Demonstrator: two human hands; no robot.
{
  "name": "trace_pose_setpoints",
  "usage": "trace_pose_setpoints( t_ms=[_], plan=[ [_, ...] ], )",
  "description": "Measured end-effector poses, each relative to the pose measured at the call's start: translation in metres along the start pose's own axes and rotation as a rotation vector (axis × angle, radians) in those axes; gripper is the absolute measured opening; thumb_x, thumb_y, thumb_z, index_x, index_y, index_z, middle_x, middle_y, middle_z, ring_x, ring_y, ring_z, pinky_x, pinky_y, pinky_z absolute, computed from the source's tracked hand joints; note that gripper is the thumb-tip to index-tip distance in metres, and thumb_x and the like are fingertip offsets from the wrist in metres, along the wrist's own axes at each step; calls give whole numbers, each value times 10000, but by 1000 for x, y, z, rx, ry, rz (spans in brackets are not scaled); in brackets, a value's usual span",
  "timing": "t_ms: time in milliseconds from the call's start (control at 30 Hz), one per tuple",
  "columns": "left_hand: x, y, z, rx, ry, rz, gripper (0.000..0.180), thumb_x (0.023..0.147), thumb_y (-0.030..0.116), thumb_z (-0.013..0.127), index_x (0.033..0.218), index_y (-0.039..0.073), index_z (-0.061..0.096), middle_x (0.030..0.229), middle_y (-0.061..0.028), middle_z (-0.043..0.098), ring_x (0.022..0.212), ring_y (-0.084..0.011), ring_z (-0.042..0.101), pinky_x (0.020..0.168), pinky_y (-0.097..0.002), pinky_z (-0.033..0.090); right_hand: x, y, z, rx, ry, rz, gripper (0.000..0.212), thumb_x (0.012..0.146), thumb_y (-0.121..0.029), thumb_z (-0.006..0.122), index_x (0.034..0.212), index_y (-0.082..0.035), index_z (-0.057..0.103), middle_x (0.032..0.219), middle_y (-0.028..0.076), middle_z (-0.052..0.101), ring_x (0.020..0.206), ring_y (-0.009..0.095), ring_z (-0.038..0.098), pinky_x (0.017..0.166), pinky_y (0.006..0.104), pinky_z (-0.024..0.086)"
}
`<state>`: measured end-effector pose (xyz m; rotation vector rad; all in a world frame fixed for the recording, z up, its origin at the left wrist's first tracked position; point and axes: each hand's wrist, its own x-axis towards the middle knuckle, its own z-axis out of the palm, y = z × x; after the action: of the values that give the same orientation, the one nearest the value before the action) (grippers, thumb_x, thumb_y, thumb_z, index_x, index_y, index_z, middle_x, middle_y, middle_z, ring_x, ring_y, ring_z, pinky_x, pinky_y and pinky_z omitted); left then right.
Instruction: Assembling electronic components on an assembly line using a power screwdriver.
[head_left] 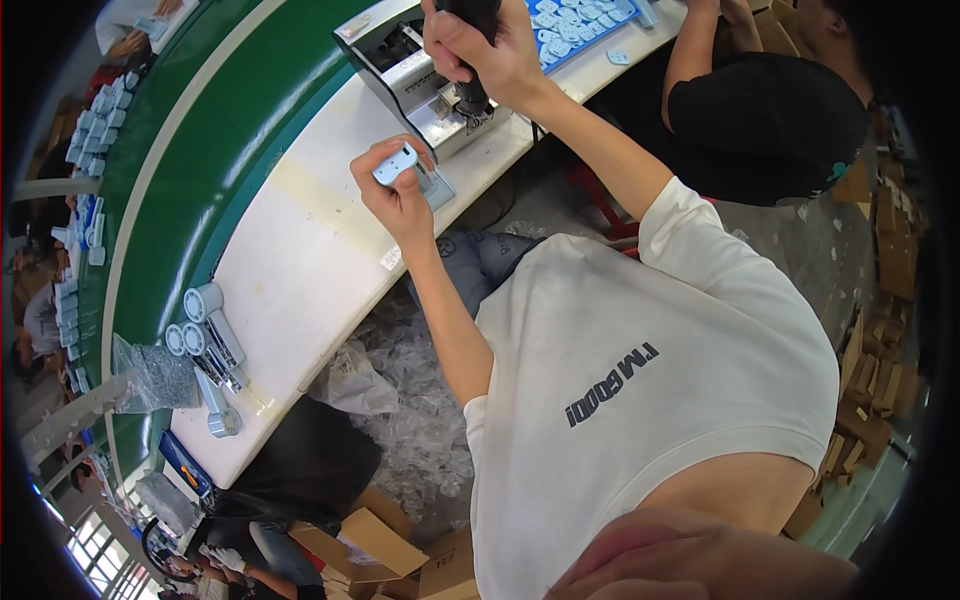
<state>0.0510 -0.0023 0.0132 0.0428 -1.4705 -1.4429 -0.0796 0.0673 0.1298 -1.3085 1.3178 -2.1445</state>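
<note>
My left hand [398,205] is closed on a small light-blue plastic cover [396,166] with a dark slot near one end. Just beneath that hand, a pale blue-grey block [438,188] sits at the bench edge, partly hidden by my fingers. My right hand [500,55] is wrapped round a black power screwdriver [470,20], which points downward. Its lower end reaches the front of a silver screw feeder box [415,75]. Whether the bit touches the feeder, I cannot tell.
A blue tray [632,12] of light-blue covers stands beyond the feeder, with one loose cover [618,57] beside it. Several handheld fan bodies [205,335] lie down the white bench [300,240]. A green conveyor [190,150] runs alongside. A co-worker in black [765,125] sits close right.
</note>
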Motion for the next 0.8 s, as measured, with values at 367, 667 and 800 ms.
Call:
trace_pose_setpoints(
  t_ms=[367, 667, 800],
  plan=[
    [-2, -2, -4, -29, -7, -32, 497, 881, 505, 558, 1048, 60, 413, 765, -139, 567, 627, -180, 548, 582, -268, 448, 34, -77, 51, 242, -217, -112, 421, 922, -415, 547, 737, -39, 507, 535, 19, 474, 408, 72, 432, 394, 218, 342],
    [-4, -4, -4, -82, -10, -71, 467, 887, 453, 590, 1041, 54, 403, 807, -152, 568, 629, -194, 546, 592, -277, 444, 43, -61, 91, 97, -270, -236, 330, 865, -347, 633, 761, -56, 518, 566, -32, 460, 471, 40, 438, 414, 199, 312],
    [-6, -4, -6, -114, -2, -93, 472, 881, 453, 598, 1039, 55, 399, 814, -150, 568, 633, -195, 547, 597, -278, 443, 38, -59, 94, 112, -239, -91, 314, 872, -336, 626, 785, -53, 522, 586, -33, 463, 488, 45, 440, 427, 208, 317]
  ],
)
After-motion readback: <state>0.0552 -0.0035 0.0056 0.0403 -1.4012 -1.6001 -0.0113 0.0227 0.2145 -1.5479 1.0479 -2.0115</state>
